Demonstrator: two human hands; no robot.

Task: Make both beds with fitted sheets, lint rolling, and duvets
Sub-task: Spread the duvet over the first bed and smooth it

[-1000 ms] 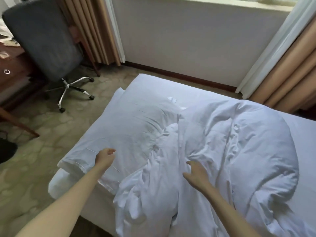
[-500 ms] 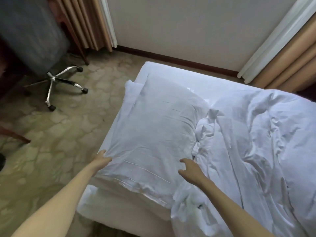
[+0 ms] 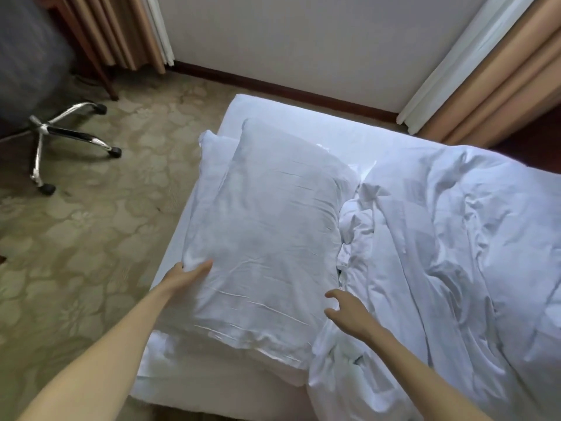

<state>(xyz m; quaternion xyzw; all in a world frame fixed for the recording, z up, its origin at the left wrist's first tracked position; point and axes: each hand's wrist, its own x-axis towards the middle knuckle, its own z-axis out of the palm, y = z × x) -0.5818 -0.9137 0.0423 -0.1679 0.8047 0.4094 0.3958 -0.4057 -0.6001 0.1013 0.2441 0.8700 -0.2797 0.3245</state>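
A white pillow lies on top of a second pillow at the left end of the bed, which has a white sheet on it. My left hand grips the top pillow's left edge, thumb on top and fingers tucked under. My right hand hovers at the pillow's right edge with its fingers spread, holding nothing. A crumpled white duvet is heaped over the right part of the bed and hangs over the near side.
An office chair with a chrome wheeled base stands on the patterned carpet to the left. Tan curtains hang at the back left and another set of curtains at the back right, against a white wall.
My left hand slid from the pillow's top to its left edge and took hold. My right hand left the duvet and came over to the pillow's right edge. The view shifted left.
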